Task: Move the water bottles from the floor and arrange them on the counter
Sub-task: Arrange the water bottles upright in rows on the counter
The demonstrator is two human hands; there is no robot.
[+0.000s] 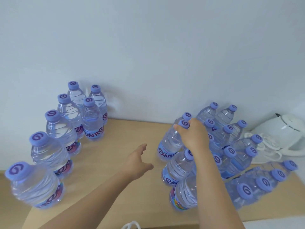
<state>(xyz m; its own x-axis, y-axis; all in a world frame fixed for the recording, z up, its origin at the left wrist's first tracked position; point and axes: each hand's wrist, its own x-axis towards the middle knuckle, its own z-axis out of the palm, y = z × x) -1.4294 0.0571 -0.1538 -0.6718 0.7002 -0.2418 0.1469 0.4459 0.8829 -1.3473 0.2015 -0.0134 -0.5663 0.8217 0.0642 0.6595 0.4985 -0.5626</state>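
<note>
Clear water bottles with purple caps stand on a light wooden counter point(125, 139). Several form a curved line on the left point(49, 152), running back to the wall. Several more crowd together on the right point(234, 156). My right hand point(193, 133) grips the neck of one bottle point(171, 142) at the left edge of the right cluster, fingers curled just under its cap. My left hand point(138, 161) hovers over the bare middle of the counter, fingers relaxed and holding nothing.
A white electric kettle point(283, 131) with a coiled white cord point(262, 146) sits at the back right against the pale wall. A white loop point(132, 224) shows at the counter's near edge. Bare counter lies between the two bottle groups.
</note>
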